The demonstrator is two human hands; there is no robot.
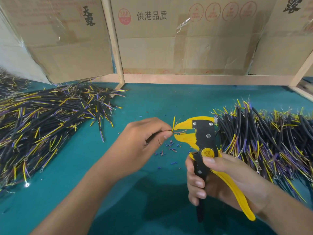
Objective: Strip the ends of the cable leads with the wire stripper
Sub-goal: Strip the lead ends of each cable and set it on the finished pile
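A thin lead (230, 132) pinched in the left hand (145, 134) is laid sideways rightward into the jaws of the wire stripper (201, 133), gripped just right by the right hand (218, 180).

The wire stripper (205, 141) has smooth yellow plastic and dull black metal. The table top (144, 106) looks like soft green cloth. Brown cardboard boxes (177, 44) wear shiny tape, beside pale wood.

Both forearms are bare, no sleeves showing; left hand (145, 135) and right hand (218, 180) wear no gloves.
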